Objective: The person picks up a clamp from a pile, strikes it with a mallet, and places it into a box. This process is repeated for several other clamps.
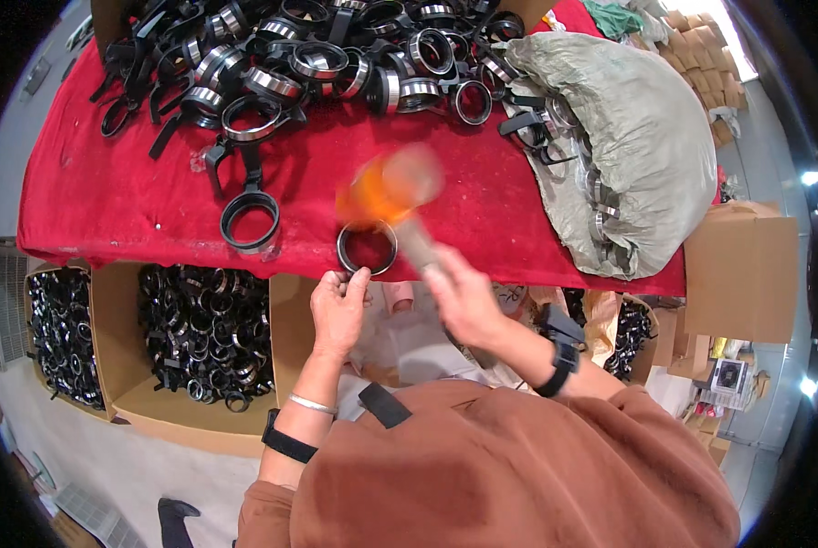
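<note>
My left hand point(337, 312) pinches the lower rim of a black ring point(394, 256) at the near edge of the red-covered table point(482, 192). The handle of a mallet point(379, 194) is gripped in my right hand point(466, 300). Its orange head with a pale face is smeared by motion and hovers at the ring's upper rim; whether they touch I cannot tell. Left of my hands, a second black ring with a forked black arm point(255, 194) lies flat. Toward the far side is a heap of black and silver metal rings point(317, 62), some with black arms.
A grey-green sack point(637, 137) with rings at its mouth lies on the table's right side. Cardboard boxes of ring parts point(206, 329) stand below the front edge at left. An open carton point(739, 274) is at the right. A dark-clad leg point(176, 521) shows at lower left.
</note>
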The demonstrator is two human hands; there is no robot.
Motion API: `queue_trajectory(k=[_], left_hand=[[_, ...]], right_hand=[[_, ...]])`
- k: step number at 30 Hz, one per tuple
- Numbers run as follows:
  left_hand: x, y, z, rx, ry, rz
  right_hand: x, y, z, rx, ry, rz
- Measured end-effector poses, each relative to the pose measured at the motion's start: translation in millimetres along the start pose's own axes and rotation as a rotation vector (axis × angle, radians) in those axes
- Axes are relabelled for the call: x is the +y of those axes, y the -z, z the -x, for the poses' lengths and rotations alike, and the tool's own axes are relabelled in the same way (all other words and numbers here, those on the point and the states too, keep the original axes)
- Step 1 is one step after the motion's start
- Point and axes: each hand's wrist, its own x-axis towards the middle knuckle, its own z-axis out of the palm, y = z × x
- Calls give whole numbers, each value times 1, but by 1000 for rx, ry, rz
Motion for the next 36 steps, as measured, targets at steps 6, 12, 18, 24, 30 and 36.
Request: queue_trajectory(k=[6, 12, 18, 24, 30, 36], left_hand=[[-10, 6, -3, -3, -23, 70], [-7, 0, -4, -19, -47, 5], [-9, 4, -1, -16, -40, 59], [-2, -1, -3, -50, -57, 19], [-3, 6, -3, -46, -45, 19], [0, 17, 8, -51, -47, 127]], right_hand=[[-18, 15, -1, -91, -153, -201], [27, -4, 19, 30, -155, -217], [3, 17, 36, 56, -123, -546], [56, -15, 64, 97, -18, -54], [12, 6, 75, 29, -168, -283], [32, -3, 60, 61, -101, -125]])
